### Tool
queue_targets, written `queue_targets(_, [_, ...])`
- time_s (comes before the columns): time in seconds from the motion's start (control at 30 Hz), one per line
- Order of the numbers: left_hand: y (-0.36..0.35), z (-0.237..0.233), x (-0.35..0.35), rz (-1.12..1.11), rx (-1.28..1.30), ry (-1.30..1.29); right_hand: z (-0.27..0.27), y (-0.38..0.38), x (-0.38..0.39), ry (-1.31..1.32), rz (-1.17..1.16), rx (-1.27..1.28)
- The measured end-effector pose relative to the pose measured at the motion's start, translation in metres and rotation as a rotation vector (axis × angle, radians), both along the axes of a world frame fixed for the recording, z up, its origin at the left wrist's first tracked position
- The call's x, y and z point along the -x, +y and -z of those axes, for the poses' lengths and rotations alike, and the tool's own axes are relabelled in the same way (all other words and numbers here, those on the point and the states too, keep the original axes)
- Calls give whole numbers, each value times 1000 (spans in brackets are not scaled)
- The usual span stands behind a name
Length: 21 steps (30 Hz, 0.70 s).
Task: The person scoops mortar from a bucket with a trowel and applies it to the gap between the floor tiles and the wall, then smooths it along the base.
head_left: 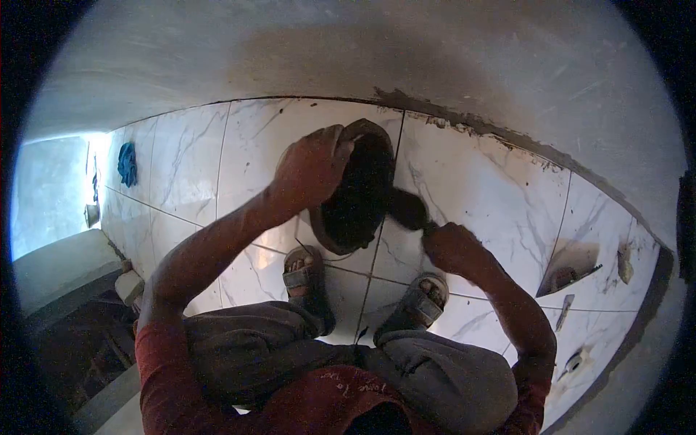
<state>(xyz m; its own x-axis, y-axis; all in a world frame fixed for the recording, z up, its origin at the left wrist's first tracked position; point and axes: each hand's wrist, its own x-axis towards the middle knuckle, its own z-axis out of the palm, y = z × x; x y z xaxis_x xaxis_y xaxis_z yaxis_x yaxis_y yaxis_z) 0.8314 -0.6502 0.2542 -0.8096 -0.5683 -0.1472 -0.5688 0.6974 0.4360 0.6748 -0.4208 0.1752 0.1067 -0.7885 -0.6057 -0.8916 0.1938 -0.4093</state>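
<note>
Bowl [359,196], dark, tipped on tiled floor [493,181]: my left hand [312,170] grips its rim; right hand [453,246] clamps sponge [406,209] beside it. Risk: loose grip may drop it, spilling onto tiles.

Floor tiles [478,181]: smooth, glossy, white marble-look with grey veining, flecked with dark specks. Wall [362,51]: matt grey plaster, rough along its lower edge. Pan [359,188]: dark, dull, grimy. Wad [406,209]: dark, matt, material not discernible. Trousers [435,377]: grey matt cloth. Rag [127,164]: blue cloth.

Tiled floor [493,181] with trowel [569,272], blue cloth [127,163]
</note>
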Motion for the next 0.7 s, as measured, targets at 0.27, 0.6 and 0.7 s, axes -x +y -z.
queue_targets(0.27, [-27,-4,-16,50,2,2,14,38,35,431,235,460])
queue_targets(0.6, [-40,-11,-29,-72,-59,52,67,95,168,588,474,682])
queue_targets(0.7, [-40,-12,-28,-59,-60,69,76,101,192,576,411,652])
